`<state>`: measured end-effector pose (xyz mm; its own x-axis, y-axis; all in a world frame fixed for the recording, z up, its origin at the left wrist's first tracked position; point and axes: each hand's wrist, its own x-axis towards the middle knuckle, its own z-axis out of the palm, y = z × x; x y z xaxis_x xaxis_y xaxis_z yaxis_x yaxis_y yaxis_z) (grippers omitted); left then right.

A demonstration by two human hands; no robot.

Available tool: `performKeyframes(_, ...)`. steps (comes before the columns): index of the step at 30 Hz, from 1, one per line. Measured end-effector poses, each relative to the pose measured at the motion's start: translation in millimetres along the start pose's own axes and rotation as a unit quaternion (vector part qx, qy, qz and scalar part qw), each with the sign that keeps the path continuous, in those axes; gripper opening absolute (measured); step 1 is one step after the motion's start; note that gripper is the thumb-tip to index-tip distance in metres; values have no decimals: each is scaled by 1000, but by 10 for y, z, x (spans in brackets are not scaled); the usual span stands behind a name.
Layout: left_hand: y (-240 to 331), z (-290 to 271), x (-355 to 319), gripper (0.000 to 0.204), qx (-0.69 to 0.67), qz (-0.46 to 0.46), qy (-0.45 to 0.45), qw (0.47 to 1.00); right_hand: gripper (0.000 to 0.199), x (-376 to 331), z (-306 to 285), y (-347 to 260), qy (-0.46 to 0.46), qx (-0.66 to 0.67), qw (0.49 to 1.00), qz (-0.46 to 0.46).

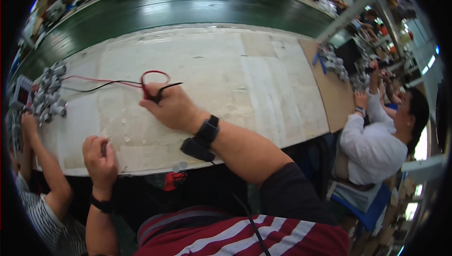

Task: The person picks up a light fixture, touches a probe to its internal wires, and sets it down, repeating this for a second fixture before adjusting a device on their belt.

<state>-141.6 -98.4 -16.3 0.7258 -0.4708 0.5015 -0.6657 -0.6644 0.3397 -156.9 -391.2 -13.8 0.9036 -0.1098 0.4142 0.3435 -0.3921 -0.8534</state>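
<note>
Right grip clasps red lead and black lead over surface; left grip curled by edge, contents unclear.

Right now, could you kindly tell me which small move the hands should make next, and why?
I would probably ease the left hand toward the right hand: the right grips the red lead and the black lead, while the left, well apart by the near edge of the table, appears to pinch a dark piece. Closing that gap could let leads and piece meet.
</note>
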Motion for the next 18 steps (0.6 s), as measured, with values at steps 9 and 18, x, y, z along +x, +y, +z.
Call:
performKeyframes(9, -82, 45, -24, 10, 1, -24, -23, 999, 17, -14, 35, 15, 32, -20, 998, -42)
performKeyframes(18, -168, 78, -61, 11, -2, -34, -36, 999, 17, -17, 23, 40, 24, -39, 998, -38)
